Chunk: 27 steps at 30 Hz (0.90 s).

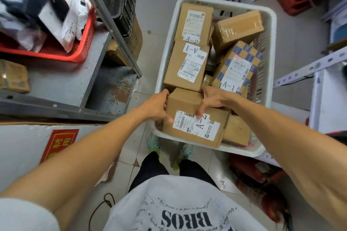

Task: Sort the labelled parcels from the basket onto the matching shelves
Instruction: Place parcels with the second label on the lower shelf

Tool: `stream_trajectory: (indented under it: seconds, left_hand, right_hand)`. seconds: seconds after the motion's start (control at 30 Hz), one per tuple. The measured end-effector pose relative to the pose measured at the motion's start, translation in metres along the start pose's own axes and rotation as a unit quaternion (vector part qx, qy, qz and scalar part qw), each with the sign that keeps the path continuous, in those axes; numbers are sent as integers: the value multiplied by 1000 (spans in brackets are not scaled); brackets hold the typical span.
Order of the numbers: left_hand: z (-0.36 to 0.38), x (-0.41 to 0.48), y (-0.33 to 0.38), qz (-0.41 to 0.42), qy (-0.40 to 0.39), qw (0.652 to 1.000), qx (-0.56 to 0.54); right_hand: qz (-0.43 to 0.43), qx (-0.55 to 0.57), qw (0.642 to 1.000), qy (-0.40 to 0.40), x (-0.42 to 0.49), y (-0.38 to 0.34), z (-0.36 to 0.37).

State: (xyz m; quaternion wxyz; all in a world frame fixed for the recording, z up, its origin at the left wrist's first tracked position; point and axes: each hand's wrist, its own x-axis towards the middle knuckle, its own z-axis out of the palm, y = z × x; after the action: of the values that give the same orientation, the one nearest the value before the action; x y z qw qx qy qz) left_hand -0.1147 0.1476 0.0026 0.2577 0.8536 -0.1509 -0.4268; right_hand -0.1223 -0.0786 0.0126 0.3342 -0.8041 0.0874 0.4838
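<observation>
Both hands grip one A-2 box (pixel 195 118) at the white basket's (pixel 270 24) near end: left hand (pixel 156 106) on its left side, right hand (pixel 212 99) curled over its top.

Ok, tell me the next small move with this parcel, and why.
Probably lift the A-2 box clear of the white basket: the left hand and right hand already grip its two sides, and it lies on top of the other parcels.
</observation>
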Motion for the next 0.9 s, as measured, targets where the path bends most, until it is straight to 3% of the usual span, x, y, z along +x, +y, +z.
stream_trajectory:
  seconds: [0.17,0.3,0.43,0.53,0.63,0.7,0.8,0.9]
  left_hand:
    - [-51,0,28,29,37,997,-56]
    - [-98,-6,65,38,96,985,-136]
    - [-133,-12,96,69,137,953,-261]
    - [-155,-15,121,114,176,906,-368]
    - [-167,-22,152,183,158,902,-357]
    - [-171,-24,168,231,155,896,-347]
    - [-174,-26,182,282,166,865,-382]
    - [-172,-27,184,286,171,856,-396]
  right_hand:
    - [-38,17,998,40,-46,-30,-48]
    - [-55,74,983,157,-85,-46,-100]
    - [-107,187,938,272,-111,-60,-129]
    - [-190,308,889,280,-125,-72,-132]
    - [-268,428,823,261,-131,-82,-137]
    - [-302,451,797,266,-137,-91,-143]
    - [-314,446,781,304,-147,-99,-148]
    - [-309,430,797,290,-148,-97,-144]
